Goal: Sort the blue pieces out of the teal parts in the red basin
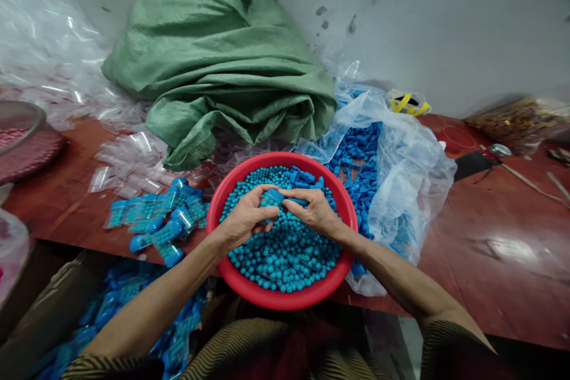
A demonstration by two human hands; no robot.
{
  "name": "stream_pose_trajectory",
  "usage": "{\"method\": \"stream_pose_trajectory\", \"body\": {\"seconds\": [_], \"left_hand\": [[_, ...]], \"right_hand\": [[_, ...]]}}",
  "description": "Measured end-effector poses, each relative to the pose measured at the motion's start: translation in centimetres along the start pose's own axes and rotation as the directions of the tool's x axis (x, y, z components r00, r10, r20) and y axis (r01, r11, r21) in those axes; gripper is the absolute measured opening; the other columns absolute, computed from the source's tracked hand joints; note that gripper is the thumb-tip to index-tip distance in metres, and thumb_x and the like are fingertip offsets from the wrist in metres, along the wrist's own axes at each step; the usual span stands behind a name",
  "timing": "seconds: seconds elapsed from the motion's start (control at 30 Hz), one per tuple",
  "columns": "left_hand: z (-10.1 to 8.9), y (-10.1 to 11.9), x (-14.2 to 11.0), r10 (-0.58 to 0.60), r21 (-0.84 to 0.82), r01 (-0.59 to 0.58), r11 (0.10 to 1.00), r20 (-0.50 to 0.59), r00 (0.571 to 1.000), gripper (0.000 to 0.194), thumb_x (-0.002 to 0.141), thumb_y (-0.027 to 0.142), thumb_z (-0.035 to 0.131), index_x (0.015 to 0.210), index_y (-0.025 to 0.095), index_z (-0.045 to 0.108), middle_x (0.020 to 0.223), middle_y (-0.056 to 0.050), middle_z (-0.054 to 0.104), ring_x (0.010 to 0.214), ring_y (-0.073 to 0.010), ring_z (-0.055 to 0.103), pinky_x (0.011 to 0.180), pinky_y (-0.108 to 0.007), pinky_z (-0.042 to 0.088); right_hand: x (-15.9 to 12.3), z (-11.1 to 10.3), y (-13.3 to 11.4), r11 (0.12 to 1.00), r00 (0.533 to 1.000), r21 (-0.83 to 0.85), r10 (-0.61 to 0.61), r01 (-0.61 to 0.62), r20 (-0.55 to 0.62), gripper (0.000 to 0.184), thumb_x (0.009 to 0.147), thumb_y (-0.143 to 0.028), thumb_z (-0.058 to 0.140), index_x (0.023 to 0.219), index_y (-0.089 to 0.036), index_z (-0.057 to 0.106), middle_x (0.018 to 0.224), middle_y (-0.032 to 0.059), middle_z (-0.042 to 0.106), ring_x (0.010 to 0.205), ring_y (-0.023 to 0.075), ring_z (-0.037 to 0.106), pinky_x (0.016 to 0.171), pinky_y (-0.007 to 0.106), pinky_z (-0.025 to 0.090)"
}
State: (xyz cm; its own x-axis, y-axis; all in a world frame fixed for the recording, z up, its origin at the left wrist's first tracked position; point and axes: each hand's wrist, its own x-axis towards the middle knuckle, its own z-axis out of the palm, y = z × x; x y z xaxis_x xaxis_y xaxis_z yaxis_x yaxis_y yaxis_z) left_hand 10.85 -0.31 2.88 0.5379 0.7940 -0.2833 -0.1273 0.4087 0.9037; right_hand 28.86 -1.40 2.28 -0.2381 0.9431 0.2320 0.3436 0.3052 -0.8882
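Above a red basin point(285, 301) of turquoise beads point(285, 264), my two hands meet. My left hand point(247, 217) is closed around a small clear container point(271, 198) with turquoise beads inside. Pinched beside it, my right hand point(318, 212) has a blue plastic cap point(296, 201) between thumb and fingers, close against the container's blue end. Fingers partly cover both pieces, so I cannot tell how the cap is seated. Several loose blue caps point(305, 178) lie on the beads at the basin's far side.
Left of the basin are filled capped containers point(171, 214), and clear unfilled ones point(133, 160) behind. A green sack point(231, 59) leans at the wall. Plastic bag point(405, 172) with blue caps stands right. More filled containers point(116, 297) lie below the table edge. Pink beads fill a bowl point(31, 124).
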Motion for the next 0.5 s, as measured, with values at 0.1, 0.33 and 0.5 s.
{"method": "stream_pose_trajectory", "body": {"seconds": [0.1,0.33,0.5], "left_hand": [[0.0,-0.1,-0.2,-0.047,-0.027,0.048,0.998,0.029,0.998,0.052,0.069,0.030,0.072,0.112,0.020,0.044,0.062,0.006,0.055,0.038,-0.0053,0.048,0.031,-0.013,0.021],[1.0,0.0,-0.6,-0.060,-0.068,0.059,0.996,-0.015,0.998,0.049,0.071,0.030,0.069,0.111,0.019,0.045,0.059,0.005,0.055,0.037,-0.0051,0.046,0.031,-0.013,0.018],[1.4,-0.3,-0.2,0.028,-0.002,-0.029,1.000,-0.135,0.990,0.046,0.068,0.031,0.071,0.106,0.020,0.046,0.057,0.008,0.051,0.035,-0.0042,0.044,0.031,-0.014,0.020]], "right_hand": [[-0.3,0.7,0.5,0.987,0.994,0.131,0.103,-0.097,-0.035,0.029,0.080,-0.031,0.056,0.100,-0.016,0.072,0.082,0.0033,0.073,0.072,0.0173,0.067,0.069,0.031,0.053],[-1.3,1.2,0.9,1.000,0.999,-0.030,-0.009,0.008,-0.048,0.029,0.082,-0.029,0.054,0.101,-0.017,0.072,0.084,0.0041,0.073,0.068,0.0171,0.066,0.067,0.030,0.053],[-1.2,0.0,0.4,0.982,0.988,-0.120,-0.141,0.148,0.062,0.035,0.085,-0.027,0.051,0.116,-0.016,0.064,0.090,0.0072,0.071,0.077,0.0173,0.063,0.074,0.032,0.051]]}}
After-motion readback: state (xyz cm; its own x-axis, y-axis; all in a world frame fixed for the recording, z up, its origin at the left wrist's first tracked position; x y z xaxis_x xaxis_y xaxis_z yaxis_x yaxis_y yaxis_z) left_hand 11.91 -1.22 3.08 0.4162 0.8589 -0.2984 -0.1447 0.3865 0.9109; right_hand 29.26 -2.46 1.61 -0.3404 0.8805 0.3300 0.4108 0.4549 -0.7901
